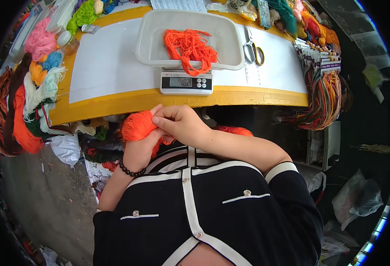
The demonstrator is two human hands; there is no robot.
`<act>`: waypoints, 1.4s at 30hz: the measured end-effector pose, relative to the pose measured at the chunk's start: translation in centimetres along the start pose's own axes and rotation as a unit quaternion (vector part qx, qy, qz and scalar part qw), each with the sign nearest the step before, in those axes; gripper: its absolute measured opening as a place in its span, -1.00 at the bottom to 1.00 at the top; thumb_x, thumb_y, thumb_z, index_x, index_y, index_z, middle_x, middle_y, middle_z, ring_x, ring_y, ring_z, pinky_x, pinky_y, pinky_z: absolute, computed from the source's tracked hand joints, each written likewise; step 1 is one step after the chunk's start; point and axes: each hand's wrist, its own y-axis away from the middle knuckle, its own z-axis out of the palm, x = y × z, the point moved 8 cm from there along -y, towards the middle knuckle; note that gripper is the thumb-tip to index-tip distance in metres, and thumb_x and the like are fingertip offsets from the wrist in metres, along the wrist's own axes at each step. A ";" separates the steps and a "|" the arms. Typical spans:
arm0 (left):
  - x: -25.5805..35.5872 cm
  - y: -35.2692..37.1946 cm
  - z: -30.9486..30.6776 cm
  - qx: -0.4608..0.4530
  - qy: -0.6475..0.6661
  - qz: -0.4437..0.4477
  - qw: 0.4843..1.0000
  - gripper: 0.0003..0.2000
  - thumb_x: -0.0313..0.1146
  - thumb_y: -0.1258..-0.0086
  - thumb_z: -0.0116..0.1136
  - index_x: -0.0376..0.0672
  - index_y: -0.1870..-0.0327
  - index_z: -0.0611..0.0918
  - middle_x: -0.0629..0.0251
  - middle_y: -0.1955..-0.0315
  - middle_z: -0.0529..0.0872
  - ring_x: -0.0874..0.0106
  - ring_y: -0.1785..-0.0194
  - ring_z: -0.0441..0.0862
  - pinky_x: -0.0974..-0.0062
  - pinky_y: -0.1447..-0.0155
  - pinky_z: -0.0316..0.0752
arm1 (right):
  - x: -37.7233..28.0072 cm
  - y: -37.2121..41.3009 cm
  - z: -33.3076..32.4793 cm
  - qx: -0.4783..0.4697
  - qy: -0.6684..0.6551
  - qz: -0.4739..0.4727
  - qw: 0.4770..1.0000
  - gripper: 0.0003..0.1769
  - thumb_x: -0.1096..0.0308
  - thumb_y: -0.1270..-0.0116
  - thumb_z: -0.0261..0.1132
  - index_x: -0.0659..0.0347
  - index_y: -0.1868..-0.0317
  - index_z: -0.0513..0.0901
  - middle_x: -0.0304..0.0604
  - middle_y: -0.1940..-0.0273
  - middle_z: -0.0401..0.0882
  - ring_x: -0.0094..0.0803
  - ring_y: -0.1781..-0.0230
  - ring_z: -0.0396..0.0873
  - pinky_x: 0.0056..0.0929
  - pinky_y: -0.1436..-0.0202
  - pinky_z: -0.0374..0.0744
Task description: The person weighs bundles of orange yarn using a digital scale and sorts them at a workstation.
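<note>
Bright orange thread [138, 126] is wrapped in a thick bundle around my left hand [156, 133], which has a dark bead bracelet at the wrist. My right hand [177, 122] meets it at the fingertips, thumb and fingers pinched together at the bundle's edge; the strand between them is too fine to make out. Both hands are just in front of the table edge. Beyond them, a loose pile of orange thread [190, 48] lies in a white plastic tub [144, 42] and hangs over its front rim. The tub stands on a digital scale [186, 83].
Scissors [250, 48] lie right of the tub on the yellow-edged table [266, 100]. Thread cards with multicoloured skeins [321, 84] hang over the right edge. Heaps of coloured yarn [42, 40] crowd the left side. A plastic bag [356, 199] is on the floor at right.
</note>
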 end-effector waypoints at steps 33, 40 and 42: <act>0.8 1.2 -2.2 0.069 0.052 -0.034 0.996 -0.62 -0.44 -0.43 -0.10 -0.34 -0.25 0.39 0.12 0.24 0.70 0.58 0.41 0.53 0.64 0.23 0.48 | -16.0 8.2 -8.5 0.060 -0.005 -0.306 0.950 -0.80 0.28 -0.39 0.15 0.26 0.24 0.57 -0.33 0.42 0.51 -0.56 0.39 0.49 -0.57 0.26 0.46; 1.2 0.8 -3.0 0.103 0.046 0.008 0.994 -0.71 -0.43 -0.43 -0.06 -0.35 -0.10 0.50 0.09 0.25 0.70 0.50 0.34 0.59 0.58 0.20 0.51 | -18.6 23.0 -14.1 0.327 0.101 -0.381 0.859 -0.66 0.16 -0.42 0.03 0.28 0.05 0.50 -0.25 0.26 0.50 -0.48 0.27 0.50 -0.52 0.16 0.49; 2.1 0.8 -2.8 0.132 0.049 0.065 0.988 -0.72 -0.47 -0.41 -0.08 -0.41 -0.05 0.51 0.05 0.25 0.69 0.40 0.29 0.62 0.51 0.13 0.54 | -18.2 24.7 -12.7 0.458 0.219 -0.432 0.746 -0.62 0.12 -0.44 -0.01 0.27 0.01 0.49 -0.22 0.19 0.51 -0.46 0.22 0.52 -0.49 0.11 0.51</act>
